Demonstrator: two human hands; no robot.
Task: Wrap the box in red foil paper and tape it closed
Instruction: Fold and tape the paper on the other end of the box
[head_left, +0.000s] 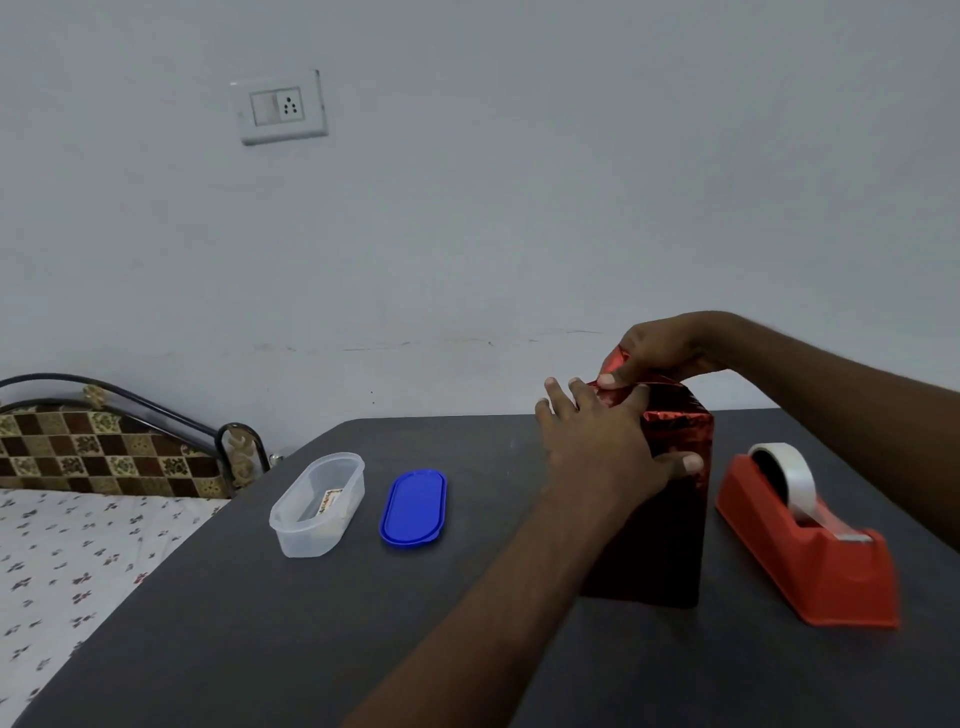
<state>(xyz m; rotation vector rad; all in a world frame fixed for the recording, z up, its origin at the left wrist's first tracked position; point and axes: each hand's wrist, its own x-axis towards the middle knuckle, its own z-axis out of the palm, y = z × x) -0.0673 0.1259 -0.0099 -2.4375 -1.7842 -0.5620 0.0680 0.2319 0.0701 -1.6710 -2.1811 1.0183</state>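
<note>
At the table's (311, 649) four-o'clock sector stood the box (670, 499), upright and sheathed in red foil paper (675, 421). Our left hand (597, 447) lay flat, fingers straight, against its nine-o'clock face; our right hand (660, 348) pinched the foil end flap at twelve o'clock. We judged the foil slick and crease-prone, the box light and liable to tip; hold it by its flat faces. A tape dispenser (810, 545) sat at three o'clock, a clear container (317, 504) and blue lid (414, 506) at nine.
</note>
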